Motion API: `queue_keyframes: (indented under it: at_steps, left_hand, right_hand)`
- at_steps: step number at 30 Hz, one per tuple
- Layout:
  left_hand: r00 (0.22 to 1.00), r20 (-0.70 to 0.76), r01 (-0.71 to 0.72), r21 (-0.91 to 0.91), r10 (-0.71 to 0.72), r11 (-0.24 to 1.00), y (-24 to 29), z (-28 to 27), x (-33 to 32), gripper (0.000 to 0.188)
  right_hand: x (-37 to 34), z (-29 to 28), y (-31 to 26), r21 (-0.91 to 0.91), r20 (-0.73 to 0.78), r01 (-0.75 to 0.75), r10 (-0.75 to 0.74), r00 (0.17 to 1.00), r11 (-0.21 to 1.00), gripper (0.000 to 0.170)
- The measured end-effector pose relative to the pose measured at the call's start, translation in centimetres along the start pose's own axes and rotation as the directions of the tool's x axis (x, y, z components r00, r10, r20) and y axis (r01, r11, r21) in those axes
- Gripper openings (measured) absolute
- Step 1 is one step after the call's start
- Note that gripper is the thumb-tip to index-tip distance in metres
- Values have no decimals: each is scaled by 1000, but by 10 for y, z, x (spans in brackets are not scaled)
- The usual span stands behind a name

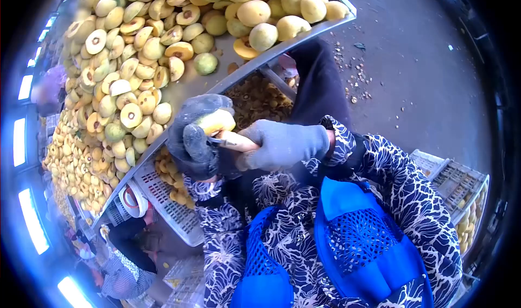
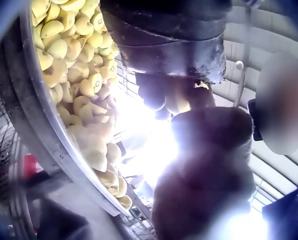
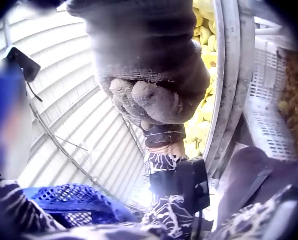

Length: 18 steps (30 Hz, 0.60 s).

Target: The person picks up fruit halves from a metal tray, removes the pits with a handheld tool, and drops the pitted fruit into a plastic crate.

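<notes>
In the head view my left hand [image 1: 196, 142], in a dark, worn glove, grips a yellow peach [image 1: 216, 119] with fingers curled round it. My right hand [image 1: 283, 144], in a grey knit glove, holds a tool by its pale wooden handle [image 1: 237, 141]. The tool's short metal end lies right at the peach, partly hidden by the left fingers. Both hands meet in front of the chest, beside the edge of a metal table [image 1: 217, 90]. In the left wrist view the peach is mostly hidden behind the dark glove [image 2: 169, 47].
Halved peaches [image 1: 130, 115] with brown centres heap over the table, whole-looking ones at its far end. Below its edge stand a white crate [image 1: 163, 199] of pieces and a pile of brown scraps [image 1: 260, 97]. Another person [image 1: 127, 273] is at lower left. More crates [image 1: 456, 183] stand at right.
</notes>
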State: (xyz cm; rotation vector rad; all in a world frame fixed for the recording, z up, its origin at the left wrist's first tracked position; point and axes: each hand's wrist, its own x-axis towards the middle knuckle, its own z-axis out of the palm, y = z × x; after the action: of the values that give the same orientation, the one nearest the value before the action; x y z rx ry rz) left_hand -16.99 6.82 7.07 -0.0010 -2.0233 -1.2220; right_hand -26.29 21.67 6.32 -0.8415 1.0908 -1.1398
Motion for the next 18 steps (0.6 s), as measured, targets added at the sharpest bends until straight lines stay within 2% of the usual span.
queue_keyframes:
  at_steps: [2,3,6,7,9,10,11,12,13,14,16,17,18]
  left_hand:
    - [993,-109,54,31,-50,998,-7,4,-11,52]
    - [984,-157,93,66,-82,993,-7,7,-16,51]
    - [916,-323,199,-151,-239,968,-10,17,-26,51]
    - [908,-328,199,-209,-260,958,-11,17,-30,51]
    - [976,-202,94,37,-85,995,-12,5,-27,52]
    - [992,-116,64,56,-57,996,-7,1,-22,52]
    - [999,-29,30,71,-28,997,-3,-3,-18,53]
    - [998,58,-5,79,1,997,2,-7,-13,54]
    - [997,81,-6,85,-1,996,0,-14,-12,55]
    - [998,-11,57,37,-56,998,-4,-11,-13,57]
    - [967,-196,149,-89,-164,985,-12,-5,-17,61]
    - [905,-310,237,-198,-290,951,-14,3,-18,62]
    - [814,-399,309,-317,-422,897,-14,9,-21,63]
  right_hand:
    - [11,0,20,-137,-68,131,-142,988,982,21]
    - [16,0,24,-329,-134,330,-390,911,885,22]
    - [16,4,24,-246,-116,328,-364,924,912,22]
    - [11,3,13,-54,-8,171,-171,985,984,22]
    - [13,-4,16,-52,87,161,-156,984,986,22]
    - [13,-9,19,-48,129,152,-144,981,987,21]
    - [16,-14,24,-115,143,273,-256,956,955,22]
    - [16,-18,21,-224,126,259,-236,964,940,24]
    - [19,-19,23,-343,83,336,-327,941,877,24]
    - [25,-19,25,-460,56,400,-424,904,793,23]
    - [35,-8,26,-721,-82,278,-476,876,634,23]
    - [46,-1,37,-793,-176,202,-534,827,575,25]
    - [52,-3,45,-791,-172,235,-573,801,565,24]
